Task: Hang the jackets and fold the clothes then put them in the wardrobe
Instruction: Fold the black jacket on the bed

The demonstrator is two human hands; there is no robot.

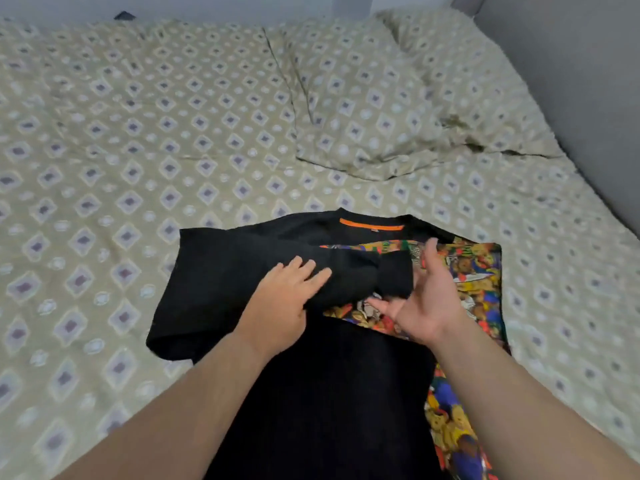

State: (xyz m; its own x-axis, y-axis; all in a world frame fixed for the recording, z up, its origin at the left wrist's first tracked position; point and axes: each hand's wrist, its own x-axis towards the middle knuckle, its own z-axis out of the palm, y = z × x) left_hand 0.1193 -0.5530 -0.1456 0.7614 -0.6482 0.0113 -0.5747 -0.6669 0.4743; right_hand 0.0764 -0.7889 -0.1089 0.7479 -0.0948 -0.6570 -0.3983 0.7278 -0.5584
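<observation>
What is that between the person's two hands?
In the head view, a folded-over black sleeve of the shirt lies between the left hand and the right hand, over the shirt's colourful print.

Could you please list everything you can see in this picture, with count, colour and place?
shirt: one, black, spread on the bed at near centre, a sleeve folded inward
label: one, orange, inside the shirt's collar
printed fabric: one, multicoloured, showing along the shirt's right side; cannot tell if it is the same garment
sheet: one, beige with diamond pattern, covering the bed
pillow: one, same pattern, far right of the bed
dark thing: one, at the bed's far left edge, too small to tell
panel: one, grey, along the bed's right side
left hand: one, flat on the folded sleeve
right hand: one, open, at the sleeve's end
</observation>
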